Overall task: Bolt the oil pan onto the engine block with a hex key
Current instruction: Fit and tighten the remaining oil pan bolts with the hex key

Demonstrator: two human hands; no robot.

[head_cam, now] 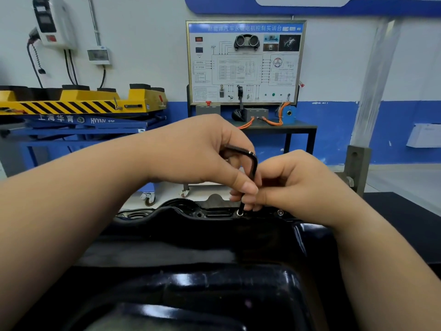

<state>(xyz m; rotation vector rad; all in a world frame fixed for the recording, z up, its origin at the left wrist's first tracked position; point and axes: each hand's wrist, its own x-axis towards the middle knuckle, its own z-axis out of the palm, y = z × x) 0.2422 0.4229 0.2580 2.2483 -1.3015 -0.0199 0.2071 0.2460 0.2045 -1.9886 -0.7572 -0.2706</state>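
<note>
Both hands hold the stiff, thin hex key [253,163], seated upright in a bolt [239,213] on the far rim of the heavy-looking, slick oil pan [191,237]: the left hand [198,151] curls round its top arm for leverage, and the right hand [293,182] fingers [263,193] pinch the shaft low.

Left hand [198,154], right hand [296,185] — both curled

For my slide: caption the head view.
Left hand and right hand hold a hex key in a bolt on the oil pan.

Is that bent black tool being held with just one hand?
No, the left hand grips the hex key by its top arm while the right hand pinches its shaft just above a bolt.
</note>
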